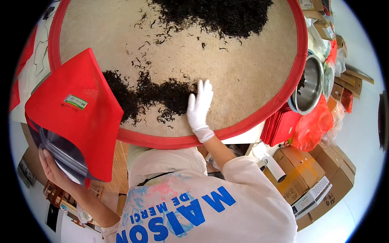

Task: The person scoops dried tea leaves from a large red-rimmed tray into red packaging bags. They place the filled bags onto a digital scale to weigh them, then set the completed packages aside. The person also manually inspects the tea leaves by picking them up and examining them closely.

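Note:
My left hand (53, 168) is bare and grips the open end of a red pouch (91, 121), which lies tilted over the left rim of a large round woven tray (259, 77). The pouch has a dark, shiny lining and a small green and white label. A white glove covers my right hand (200, 107), resting on the tray with its fingers stretched out, against the right end of a band of dark, twisted dried tea leaves (172, 97). The band runs leftward and passes behind the pouch. Farther off lies a bigger heap of the same leaves (219, 14).
A red band (300, 48) edges the tray. To its right stand a metal bowl (311, 83), a stack of red pouches (278, 126) and a red plastic bag (313, 126). Cardboard boxes (293, 166) are at the lower right. A thin cable (35, 60) lies at the left.

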A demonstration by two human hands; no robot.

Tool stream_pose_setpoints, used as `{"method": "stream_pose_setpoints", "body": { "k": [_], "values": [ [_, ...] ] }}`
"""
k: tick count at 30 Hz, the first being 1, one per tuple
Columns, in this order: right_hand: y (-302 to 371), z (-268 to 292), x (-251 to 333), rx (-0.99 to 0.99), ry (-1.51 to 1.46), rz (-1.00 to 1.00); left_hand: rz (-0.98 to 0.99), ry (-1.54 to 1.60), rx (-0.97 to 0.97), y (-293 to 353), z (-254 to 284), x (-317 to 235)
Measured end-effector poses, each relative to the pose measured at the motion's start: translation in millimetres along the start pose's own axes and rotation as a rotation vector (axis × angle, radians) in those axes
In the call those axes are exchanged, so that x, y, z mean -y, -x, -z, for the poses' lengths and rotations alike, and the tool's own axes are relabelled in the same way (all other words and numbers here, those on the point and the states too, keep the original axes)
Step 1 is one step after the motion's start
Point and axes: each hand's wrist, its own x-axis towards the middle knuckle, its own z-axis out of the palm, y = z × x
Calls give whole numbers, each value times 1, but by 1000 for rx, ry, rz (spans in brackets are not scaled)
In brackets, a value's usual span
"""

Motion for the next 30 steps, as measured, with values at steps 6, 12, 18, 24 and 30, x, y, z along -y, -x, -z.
{"method": "stream_pose_setpoints", "body": {
  "k": [6,12,18,24,30],
  "values": [
    [-39,-32,47,257,-228,376,-12,-33,-67,3,7,-3],
    [-49,17,37,506,-51,620,8,-26,-92,14,25,3],
    [-8,29,3,851,100,913,5,3,22,15,43,17],
    [-29,-26,49,484,279,1039,29,29,-2,23,33,12],
    [-80,-23,91,565,380,954,41,38,-9,31,30,3]
  ]
}}
